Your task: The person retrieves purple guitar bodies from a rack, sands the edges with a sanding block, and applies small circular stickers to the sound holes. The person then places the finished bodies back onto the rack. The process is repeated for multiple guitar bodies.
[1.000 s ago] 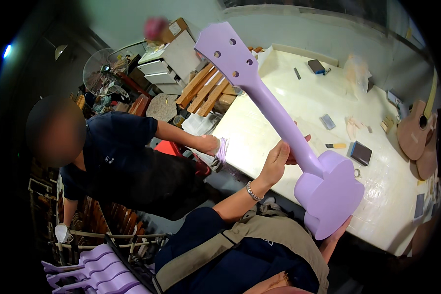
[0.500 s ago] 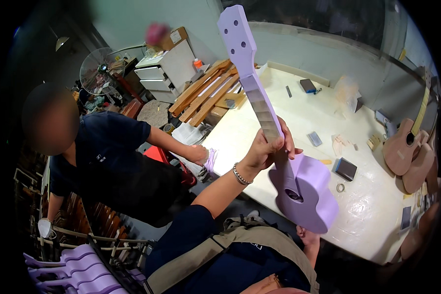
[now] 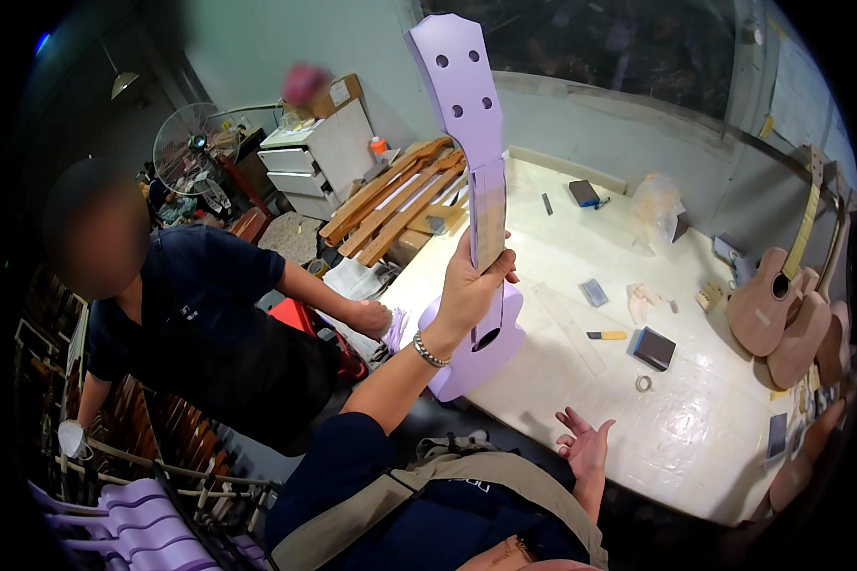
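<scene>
A lilac ukulele (image 3: 476,366) without strings is held up in front of me, its headstock pointing away and its body toward me. My left hand (image 3: 471,285) wraps round the neck near the body. The headstock shows several dark peg holes, and masking covers the fretboard. Part of the body and soundhole is hidden behind my left hand and forearm. My right hand (image 3: 586,445) holds nothing, palm up with fingers spread, at the near edge of the white worktable (image 3: 552,381).
On the table lie a sanding block (image 3: 654,349), a yellow-handled knife (image 3: 607,335) and a tape ring (image 3: 644,383). Unpainted ukuleles (image 3: 767,300) stand at the right. A co-worker (image 3: 209,324) stands at left, near a rack of lilac ukuleles (image 3: 143,523).
The ukulele has turned in my left hand, its body swinging left and showing narrower. My right hand, formerly by the body's lower end, is now apart from it with fingers spread.
</scene>
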A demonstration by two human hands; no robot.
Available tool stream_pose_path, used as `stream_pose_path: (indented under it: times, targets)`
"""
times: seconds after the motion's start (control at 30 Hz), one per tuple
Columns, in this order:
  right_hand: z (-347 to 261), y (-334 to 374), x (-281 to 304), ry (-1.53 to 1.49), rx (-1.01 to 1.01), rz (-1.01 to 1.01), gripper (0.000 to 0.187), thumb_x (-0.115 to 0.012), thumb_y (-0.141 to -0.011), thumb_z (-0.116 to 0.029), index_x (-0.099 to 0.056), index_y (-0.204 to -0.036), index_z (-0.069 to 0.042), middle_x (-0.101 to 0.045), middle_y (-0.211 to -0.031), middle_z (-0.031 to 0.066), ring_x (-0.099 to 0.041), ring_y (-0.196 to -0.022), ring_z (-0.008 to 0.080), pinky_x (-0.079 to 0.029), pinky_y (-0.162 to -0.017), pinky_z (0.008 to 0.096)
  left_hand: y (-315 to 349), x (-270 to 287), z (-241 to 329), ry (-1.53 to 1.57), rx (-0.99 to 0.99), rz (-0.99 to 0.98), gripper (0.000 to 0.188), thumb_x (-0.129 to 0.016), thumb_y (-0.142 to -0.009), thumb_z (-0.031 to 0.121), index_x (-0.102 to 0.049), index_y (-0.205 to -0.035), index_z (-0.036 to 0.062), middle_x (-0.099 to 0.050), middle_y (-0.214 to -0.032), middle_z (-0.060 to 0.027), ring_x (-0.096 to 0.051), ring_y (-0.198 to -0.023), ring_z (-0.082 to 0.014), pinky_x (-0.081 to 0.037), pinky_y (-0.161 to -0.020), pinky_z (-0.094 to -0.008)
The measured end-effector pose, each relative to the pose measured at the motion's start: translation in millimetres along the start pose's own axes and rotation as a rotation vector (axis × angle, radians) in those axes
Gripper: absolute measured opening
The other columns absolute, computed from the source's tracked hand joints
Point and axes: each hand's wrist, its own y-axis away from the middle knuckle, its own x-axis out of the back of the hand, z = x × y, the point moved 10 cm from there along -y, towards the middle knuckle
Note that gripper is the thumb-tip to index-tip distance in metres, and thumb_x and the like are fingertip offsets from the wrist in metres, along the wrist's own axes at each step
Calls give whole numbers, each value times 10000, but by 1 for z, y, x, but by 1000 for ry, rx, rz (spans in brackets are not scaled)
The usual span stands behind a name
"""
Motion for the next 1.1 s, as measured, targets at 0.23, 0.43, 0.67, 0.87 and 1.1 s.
stream_pose_path:
  times: [0.23,0.43,0.67,0.87,1.1]
  targets:
    - [-37,-3,-22,279,230,57,775,-195,-884,-616,-454,-1253,14,-537,-1191,143,-575,-707,188,-459,-631,273,-2,-5,2,40,-13,-98,369,-600,-854,79,-405,-1154,-10,-539,-778,-47,-569,-636,-124,-500,-590,-251]
    - [-157,52,-215,1334,1148,76,480,-604,-760,-182,-504,-1188,11,-496,-1222,160,-452,-1138,308,-314,-1005,401,0,-28,25,-132,-229,-125,430,-694,-782,140,-365,-1025,5,-577,-726,-72,-610,-583,-141,-506,-530,-238]
    - [-173,-8,-309,1385,1046,-134,626,-646,-710,-93,-334,-1247,-11,-532,-1061,204,-540,-988,350,-398,-904,417,-2,-75,30,-447,-457,-350,494,-473,-846,363,-402,-1133,-34,-547,-987,-181,-552,-856,-331,-437,-746,-384]
    - [-178,-19,-302,1187,1206,-70,515,-514,-788,52,-278,-1245,28,-490,-751,76,-511,-653,198,-432,-627,295,-6,-52,105,-490,-718,-49,408,-625,-838,203,-531,-1171,-13,-523,-1034,-127,-541,-963,-218,-447,-810,-302]
    - [-172,-27,-308,1234,1144,-58,550,-538,-780,9,-250,-1249,-4,-550,-906,262,-583,-770,410,-463,-660,433,-20,-43,125,-398,-717,-51,176,-707,-738,43,-659,-900,-8,-594,-881,-68,-627,-769,-152,-503,-719,-244]
